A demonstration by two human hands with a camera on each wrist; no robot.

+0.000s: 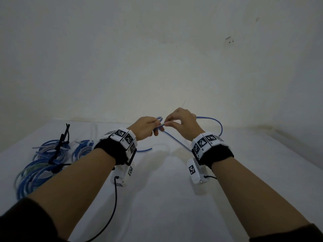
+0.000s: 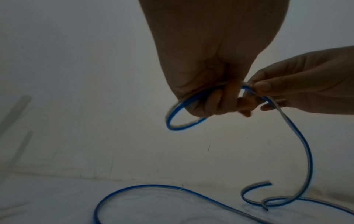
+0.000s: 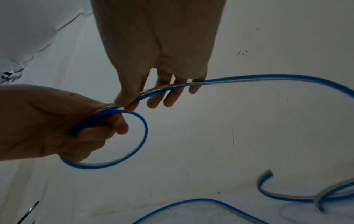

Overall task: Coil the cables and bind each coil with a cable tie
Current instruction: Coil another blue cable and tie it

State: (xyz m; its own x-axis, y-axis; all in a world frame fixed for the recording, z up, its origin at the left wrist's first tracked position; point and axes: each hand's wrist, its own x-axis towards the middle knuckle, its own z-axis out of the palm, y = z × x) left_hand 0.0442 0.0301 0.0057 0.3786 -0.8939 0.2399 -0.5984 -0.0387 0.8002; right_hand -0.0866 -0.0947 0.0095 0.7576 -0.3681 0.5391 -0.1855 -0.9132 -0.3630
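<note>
A long blue-and-clear cable (image 1: 176, 140) is raised above the white table (image 1: 166, 198), with the rest trailing on the surface (image 2: 157, 187). My left hand (image 1: 148, 127) grips a small first loop of it (image 3: 134, 151), fingers curled round the strands (image 2: 214, 103). My right hand (image 1: 180, 122) pinches the cable between thumb and forefinger (image 3: 124, 103) right beside the left hand. From there the cable arcs out to the right (image 1: 219, 124) and back down. Its free end (image 2: 266, 184) curls up off the table.
Three bound blue coils (image 1: 52, 151) with black cable ties (image 1: 61, 142) lie at the table's left. Clear tie strips (image 1: 95, 131) lie behind them. A pale wall (image 1: 157, 58) closes the back, close behind the hands.
</note>
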